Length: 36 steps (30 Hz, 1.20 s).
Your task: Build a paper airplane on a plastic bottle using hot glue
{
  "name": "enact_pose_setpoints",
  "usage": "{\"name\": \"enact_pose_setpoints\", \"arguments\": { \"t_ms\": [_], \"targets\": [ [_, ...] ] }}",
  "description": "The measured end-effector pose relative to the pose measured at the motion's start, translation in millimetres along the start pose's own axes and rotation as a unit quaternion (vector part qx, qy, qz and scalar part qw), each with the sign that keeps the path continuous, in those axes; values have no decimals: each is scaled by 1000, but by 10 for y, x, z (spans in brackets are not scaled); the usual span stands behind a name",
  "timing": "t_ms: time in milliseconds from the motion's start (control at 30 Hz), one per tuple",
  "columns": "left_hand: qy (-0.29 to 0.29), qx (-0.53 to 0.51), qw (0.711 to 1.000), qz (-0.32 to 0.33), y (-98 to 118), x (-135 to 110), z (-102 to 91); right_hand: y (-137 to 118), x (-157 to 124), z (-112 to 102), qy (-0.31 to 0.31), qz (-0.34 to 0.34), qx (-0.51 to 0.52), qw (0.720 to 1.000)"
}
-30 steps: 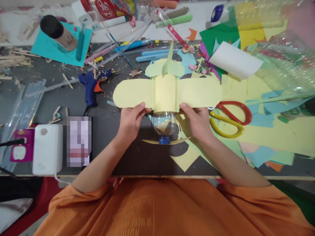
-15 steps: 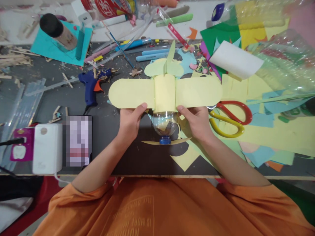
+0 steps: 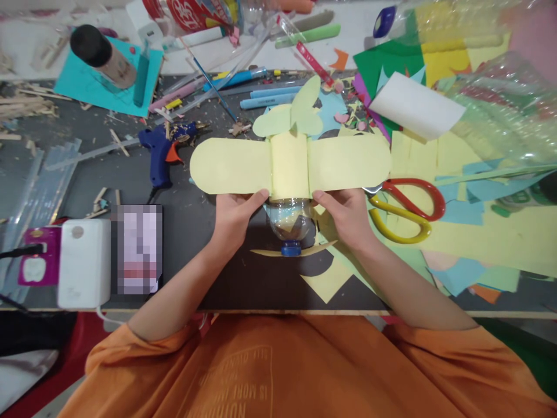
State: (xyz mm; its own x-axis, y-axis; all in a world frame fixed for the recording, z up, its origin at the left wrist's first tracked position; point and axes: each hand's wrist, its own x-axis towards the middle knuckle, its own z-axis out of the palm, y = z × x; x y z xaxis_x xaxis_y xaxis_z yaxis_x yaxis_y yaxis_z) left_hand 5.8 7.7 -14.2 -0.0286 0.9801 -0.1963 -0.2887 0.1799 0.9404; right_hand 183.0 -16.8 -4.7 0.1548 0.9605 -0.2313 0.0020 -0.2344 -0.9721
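Observation:
I hold a model plane made from a clear plastic bottle (image 3: 289, 220) wrapped in pale yellow paper, with a long yellow paper wing (image 3: 290, 164) across it and a light green tail (image 3: 300, 110) at the far end. Its blue cap (image 3: 290, 249) points towards me, with a thin yellow paper propeller behind it. My left hand (image 3: 235, 216) pinches the near edge of the left wing half beside the bottle. My right hand (image 3: 346, 216) pinches the right wing half the same way.
Red-and-yellow scissors (image 3: 407, 209) lie just right of my right hand. A blue glue gun (image 3: 164, 152) lies at the left, a white power adapter (image 3: 82, 264) and a phone (image 3: 137, 249) at the near left. Coloured paper scraps, markers (image 3: 270, 96) and wooden sticks litter the table.
The plane has shifted slightly left and rolled a little. Its green tail now leans to the right, where before it stood on edge. Both hands kept their hold.

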Motion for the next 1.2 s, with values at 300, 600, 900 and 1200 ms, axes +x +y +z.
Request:
{"name": "enact_pose_setpoints", "arguments": {
  "t_ms": [300, 600, 900, 1200],
  "targets": [
    [2, 7, 1000, -4, 1, 11, -1, -3, 4, 0, -10, 5, 7, 1000],
    [-16, 28, 999, 14, -37, 27, -44, -5, 9, 0, -11, -4, -7, 1000],
    [-30, 69, 996, 40, -122, 53, -100, 27, 21, -20, -21, -17, -15, 1000],
    [-44, 94, 993, 48, -145, 64, -131, 72, 21, -22, -21, -21, 3, 1000]
  ]
}}
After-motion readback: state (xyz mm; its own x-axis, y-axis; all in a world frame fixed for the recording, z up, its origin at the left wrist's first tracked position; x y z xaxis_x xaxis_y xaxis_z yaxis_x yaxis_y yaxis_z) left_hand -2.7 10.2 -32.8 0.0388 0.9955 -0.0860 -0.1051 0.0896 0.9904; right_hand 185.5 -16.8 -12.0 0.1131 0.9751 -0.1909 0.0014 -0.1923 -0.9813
